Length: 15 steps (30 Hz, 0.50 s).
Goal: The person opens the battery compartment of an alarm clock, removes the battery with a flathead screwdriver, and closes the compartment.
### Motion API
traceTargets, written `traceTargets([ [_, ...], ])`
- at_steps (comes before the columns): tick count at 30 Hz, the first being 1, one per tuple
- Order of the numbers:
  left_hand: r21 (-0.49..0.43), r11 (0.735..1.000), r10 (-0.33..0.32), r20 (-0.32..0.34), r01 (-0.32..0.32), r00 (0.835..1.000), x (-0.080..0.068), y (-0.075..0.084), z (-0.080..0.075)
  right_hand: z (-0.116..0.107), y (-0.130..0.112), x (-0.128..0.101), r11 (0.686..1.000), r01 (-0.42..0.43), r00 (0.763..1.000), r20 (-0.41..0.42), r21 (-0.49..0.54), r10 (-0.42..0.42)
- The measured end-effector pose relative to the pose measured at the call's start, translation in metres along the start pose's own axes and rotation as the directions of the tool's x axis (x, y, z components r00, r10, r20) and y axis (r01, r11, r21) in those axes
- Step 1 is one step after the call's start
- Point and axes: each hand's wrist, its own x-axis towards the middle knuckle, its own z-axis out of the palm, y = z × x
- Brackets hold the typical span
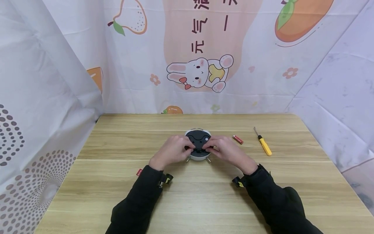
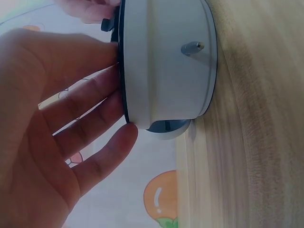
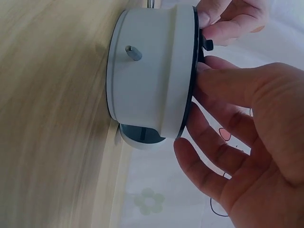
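Observation:
A round white alarm clock (image 1: 198, 136) lies face down on the wooden table (image 1: 187, 198), its black back turned up. My left hand (image 1: 182, 148) rests on the clock's left side and my right hand (image 1: 213, 148) on its right side. Both thumbs meet on the black back near its front edge. In the left wrist view the left hand's (image 2: 90, 128) fairly straight fingertips touch the rim of the clock (image 2: 166, 61). The right wrist view shows the right hand's (image 3: 228, 128) fingers touching the rim of the clock (image 3: 152, 71) in the same way. What lies under the thumbs is hidden.
A small red battery (image 1: 238, 139) lies just right of the clock, and a yellow-handled screwdriver (image 1: 264, 144) lies further right. Printed cloth walls close in the table at the back and on both sides.

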Motion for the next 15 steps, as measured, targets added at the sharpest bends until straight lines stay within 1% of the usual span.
traceTargets([
  [7, -0.013, 1.000, -0.021, 0.006, 0.021, 1.000, 0.0000, 0.0005, 0.0001, -0.0016, -0.0014, -0.0003, 1.000, -0.012, 1.000, 0.010, 0.018, 0.011],
  [15, -0.061, 0.996, -0.070, 0.014, 0.071, 0.997, 0.0007, 0.0032, -0.0011, -0.0013, -0.0009, -0.0014, 1.000, -0.013, 0.999, 0.033, -0.007, 0.013],
])
